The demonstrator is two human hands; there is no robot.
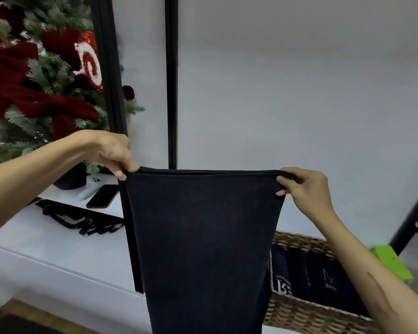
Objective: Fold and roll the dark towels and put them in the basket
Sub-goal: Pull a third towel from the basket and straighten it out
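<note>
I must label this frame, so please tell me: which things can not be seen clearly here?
- Head view: dark towel lower end, cut off by the bottom edge.
- Basket left part, hidden behind the towel.
- White print on the rolled towels: too small to read.
- Green object: blurred, half behind the right forearm.

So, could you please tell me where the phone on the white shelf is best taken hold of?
Pinch the phone across its two long edges, coming from above: it lies flat, screen up, with the white controller close on its left.
</note>
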